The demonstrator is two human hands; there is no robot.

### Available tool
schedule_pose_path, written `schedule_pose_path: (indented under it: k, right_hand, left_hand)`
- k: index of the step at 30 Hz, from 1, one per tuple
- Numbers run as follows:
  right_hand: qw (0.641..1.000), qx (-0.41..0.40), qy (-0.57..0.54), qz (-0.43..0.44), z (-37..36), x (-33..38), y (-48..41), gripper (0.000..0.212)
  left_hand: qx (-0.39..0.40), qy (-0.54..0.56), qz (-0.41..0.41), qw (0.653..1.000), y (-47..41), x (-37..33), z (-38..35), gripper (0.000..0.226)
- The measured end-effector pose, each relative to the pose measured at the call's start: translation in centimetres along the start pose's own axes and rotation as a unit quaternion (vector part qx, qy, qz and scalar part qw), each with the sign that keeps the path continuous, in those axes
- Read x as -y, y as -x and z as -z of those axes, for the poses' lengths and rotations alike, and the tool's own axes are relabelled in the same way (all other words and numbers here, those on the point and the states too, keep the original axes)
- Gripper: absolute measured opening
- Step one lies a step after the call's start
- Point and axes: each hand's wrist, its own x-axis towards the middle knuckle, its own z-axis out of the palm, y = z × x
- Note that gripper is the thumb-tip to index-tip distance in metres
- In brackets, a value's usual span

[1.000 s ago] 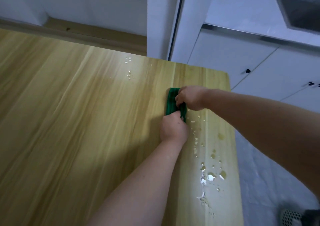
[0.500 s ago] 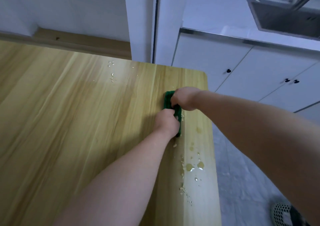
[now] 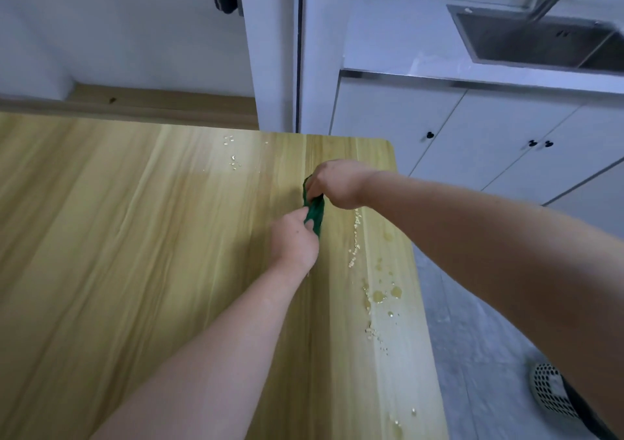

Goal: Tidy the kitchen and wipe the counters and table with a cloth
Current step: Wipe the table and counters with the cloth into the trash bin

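A green cloth (image 3: 315,212) lies bunched on the wooden table (image 3: 135,237) near its far right corner. My left hand (image 3: 294,239) grips the cloth's near end. Its far end is gripped by my right hand (image 3: 337,183); most of the cloth is hidden between the two hands. Crumbs (image 3: 355,240) and drops of liquid (image 3: 380,295) run along the table's right side, just right of the hands. A smaller patch of crumbs (image 3: 233,160) lies near the far edge.
Behind the table stand a white pillar (image 3: 287,51) and white cabinets (image 3: 472,142) under a counter (image 3: 398,41) with a steel sink (image 3: 540,37). A grey floor (image 3: 479,355) lies right of the table, with a perforated white basket (image 3: 550,392) at the lower right.
The cloth has gone from a flat folded strip to a narrower bunch gathered between both hands. The view has shifted, showing more of the counter and sink.
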Motion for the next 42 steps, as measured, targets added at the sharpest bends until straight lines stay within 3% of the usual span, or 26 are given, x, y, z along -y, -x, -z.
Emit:
schedule_pose_path:
  k: [13, 27, 33, 39, 42]
  right_hand:
    - [0.999, 0.031, 0.013, -0.004, 7.1, 8.9, 0.4, 0.057]
    - [0.999, 0.026, 0.036, 0.013, 12.1, 11.4, -13.6, 0.058]
    - [0.997, -0.027, 0.017, 0.072, 13.0, 11.2, -23.5, 0.058]
    - [0.969, -0.191, -0.030, 0.155, 10.4, 11.0, -32.4, 0.057]
    - [0.974, -0.152, -0.030, 0.163, 6.4, 10.4, -35.1, 0.051]
  left_hand:
    - [0.004, -0.002, -0.019, 1.000, 4.1, 2.7, 10.5, 0.028]
    - [-0.067, -0.035, -0.020, 0.997, -6.0, 7.4, 17.1, 0.031]
    - [-0.164, -0.083, 0.040, 0.982, -12.9, 8.7, 19.1, 0.026]
    - [-0.257, -0.185, 0.048, 0.947, -20.6, 12.6, 19.6, 0.040]
    - [-0.223, -0.188, 0.080, 0.953, -22.8, 15.4, 17.0, 0.039]
